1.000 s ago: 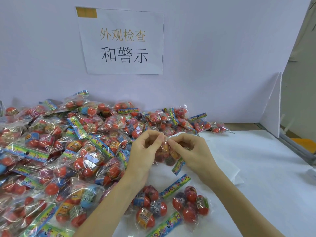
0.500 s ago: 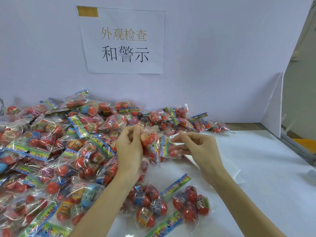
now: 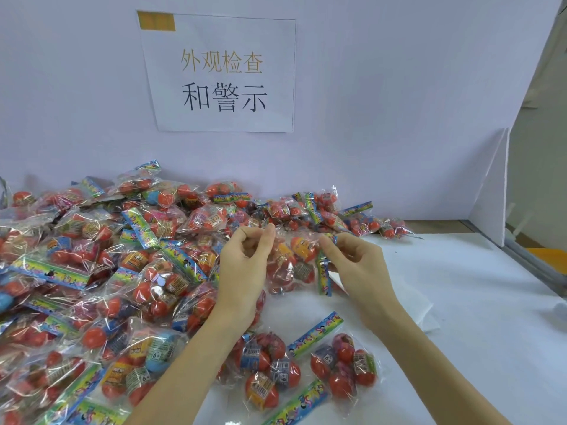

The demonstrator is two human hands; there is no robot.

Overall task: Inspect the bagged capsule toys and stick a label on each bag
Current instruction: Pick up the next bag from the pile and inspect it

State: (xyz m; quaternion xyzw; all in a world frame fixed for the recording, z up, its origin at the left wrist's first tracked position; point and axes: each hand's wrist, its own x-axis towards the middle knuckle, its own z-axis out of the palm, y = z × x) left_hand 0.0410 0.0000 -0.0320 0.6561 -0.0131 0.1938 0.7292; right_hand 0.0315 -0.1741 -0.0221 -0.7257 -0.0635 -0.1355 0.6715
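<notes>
A pale lilac-white back wall (image 3: pixel 383 102) rises behind a white cloth-covered table (image 3: pixel 478 332). A white paper sign with black and gold Chinese characters (image 3: pixel 221 75) is stuck on the wall, a small gold rectangle in its upper left corner. At the right stands a white triangular foam-board side panel (image 3: pixel 491 207). Beyond it lie a grey metal rail (image 3: pixel 534 262) and, possibly, a yellow bin. The light is soft and even.
</notes>
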